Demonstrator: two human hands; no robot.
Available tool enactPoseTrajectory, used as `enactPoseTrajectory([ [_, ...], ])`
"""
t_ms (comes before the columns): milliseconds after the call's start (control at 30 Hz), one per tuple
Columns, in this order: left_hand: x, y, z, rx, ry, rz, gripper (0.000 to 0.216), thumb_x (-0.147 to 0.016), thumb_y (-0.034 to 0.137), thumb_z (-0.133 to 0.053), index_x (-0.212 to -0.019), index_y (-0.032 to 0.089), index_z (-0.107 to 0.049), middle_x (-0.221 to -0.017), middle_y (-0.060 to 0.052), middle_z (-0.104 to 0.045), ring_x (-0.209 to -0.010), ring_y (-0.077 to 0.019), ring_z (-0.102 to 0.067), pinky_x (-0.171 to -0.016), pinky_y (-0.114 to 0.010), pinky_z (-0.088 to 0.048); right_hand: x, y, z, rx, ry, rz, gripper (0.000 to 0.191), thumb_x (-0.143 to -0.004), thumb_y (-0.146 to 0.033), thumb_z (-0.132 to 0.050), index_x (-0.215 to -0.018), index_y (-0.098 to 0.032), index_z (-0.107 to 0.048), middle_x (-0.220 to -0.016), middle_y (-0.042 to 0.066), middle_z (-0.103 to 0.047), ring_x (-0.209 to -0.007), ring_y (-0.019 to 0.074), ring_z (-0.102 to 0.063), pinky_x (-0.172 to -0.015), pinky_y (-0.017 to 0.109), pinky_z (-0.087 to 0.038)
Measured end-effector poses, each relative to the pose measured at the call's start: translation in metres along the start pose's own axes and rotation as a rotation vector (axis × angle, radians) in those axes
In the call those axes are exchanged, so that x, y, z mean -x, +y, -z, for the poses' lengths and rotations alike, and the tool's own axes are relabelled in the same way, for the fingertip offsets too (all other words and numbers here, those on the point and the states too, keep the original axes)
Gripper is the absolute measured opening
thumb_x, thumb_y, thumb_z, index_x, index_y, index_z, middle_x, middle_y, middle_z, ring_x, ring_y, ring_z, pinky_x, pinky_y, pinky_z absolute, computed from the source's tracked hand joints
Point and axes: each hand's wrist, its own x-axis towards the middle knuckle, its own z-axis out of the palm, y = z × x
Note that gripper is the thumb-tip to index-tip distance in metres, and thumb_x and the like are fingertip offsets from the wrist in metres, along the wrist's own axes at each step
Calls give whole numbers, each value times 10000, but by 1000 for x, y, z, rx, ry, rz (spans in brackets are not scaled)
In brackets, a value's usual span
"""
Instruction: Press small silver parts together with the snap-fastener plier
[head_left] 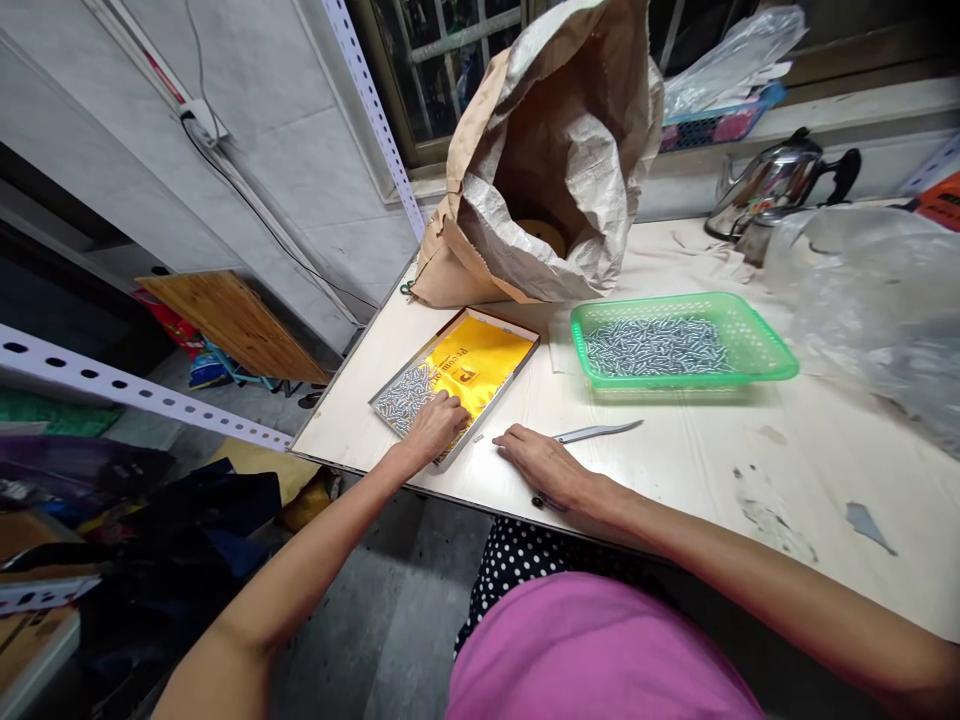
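My left hand (439,425) rests over the near part of a shallow tray (491,408), its fingers curled together; what they hold, if anything, is hidden. Inside the tray lie a shiny yellow cloth (480,355) with dark print and a heap of small metal pins (405,398) at the left. My right hand (544,465) lies on the table with bent fingers pointing at the tray; its fingertips are too small to show what is between them. One loose small metal piece (478,438) sits between the hands. A pointed metal blade (600,432) lies beside my right hand, partly hidden by it.
A green plastic basket (686,380) with many similar metal pins stands right of the tray. Behind are a large open paper sack (465,240), a metal kettle (780,175) and clear plastic bags (877,300). The table's edge (465,502) runs close below my hands.
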Motion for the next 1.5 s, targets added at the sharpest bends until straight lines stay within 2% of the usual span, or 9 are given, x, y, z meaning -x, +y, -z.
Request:
enactPoseTrajectory([
  [233,-4,0,-5,-44,-4,26,227,-939,207,-477,-844,136,-671,-877,-108,-635,-923,-233,-529,-795,-323,-432,-17,-10,-9,288,12,125,335,-988,-195,-417,-1310,-249,-491,-1283,120,-528,-976,222,-546,-776,358,-460],
  [600,10,-9,-7,311,283,154,102,-862,133,-535,-781,163,-590,-789,-43,-620,-787,-178,-566,-747,-291,-436,-35,-15,-20,364,-21,179,128,-943,-105,-463,-934,-152,-581,-903,71,-601,-826,189,-531,-703,315,-415],
  [767,21,22,22,499,334,167,59,-853,166,-549,-801,172,-576,-767,-7,-593,-711,-139,-557,-664,-250,-420,-12,-7,53,368,252,167,224,-967,-111,-397,-919,-155,-612,-821,63,-584,-771,176,-518,-672,297,-398],
  [867,27,50,25,502,284,50,65,-882,171,-534,-833,172,-577,-814,-16,-592,-740,-138,-561,-688,-251,-432,1,19,120,459,495,-131,218,-972,-163,-418,-1010,-147,-632,-911,98,-592,-834,205,-539,-683,310,-416],
  [967,25,73,10,315,146,-15,135,-923,148,-470,-861,168,-588,-878,-50,-596,-828,-173,-566,-741,-281,-446,22,39,151,495,555,-353,233,-946,-209,-498,-1138,-153,-617,-1014,120,-594,-911,244,-565,-703,333,-449],
  [1033,20,81,-2,133,36,-9,186,-931,122,-433,-865,159,-603,-917,-78,-598,-888,-209,-559,-758,-311,-447,42,40,141,423,467,-346,247,-944,-233,-510,-1152,-152,-617,-1018,112,-596,-894,235,-584,-710,332,-474],
  [1233,8,85,-7,-127,-183,-30,209,-922,81,-430,-913,125,-634,-1022,-123,-601,-997,-261,-545,-812,-347,-459,106,17,61,59,182,-331,247,-983,-241,-415,-1076,-181,-636,-979,78,-592,-859,182,-621,-760,306,-519],
  [1400,7,88,-6,-147,-203,-86,241,-911,62,-432,-1076,108,-601,-1060,-134,-603,-1013,-268,-545,-821,-358,-473,129,10,36,-11,123,-379,228,-973,-222,-428,-1078,-195,-629,-970,74,-581,-839,179,-600,-742,307,-515],
  [1500,6,87,-10,-51,-184,-109,200,-888,57,-459,-988,118,-621,-1027,-133,-619,-998,-261,-559,-810,-353,-474,130,11,31,38,115,-390,215,-967,-179,-431,-1028,-183,-637,-931,73,-581,-842,183,-581,-730,299,-488],
])
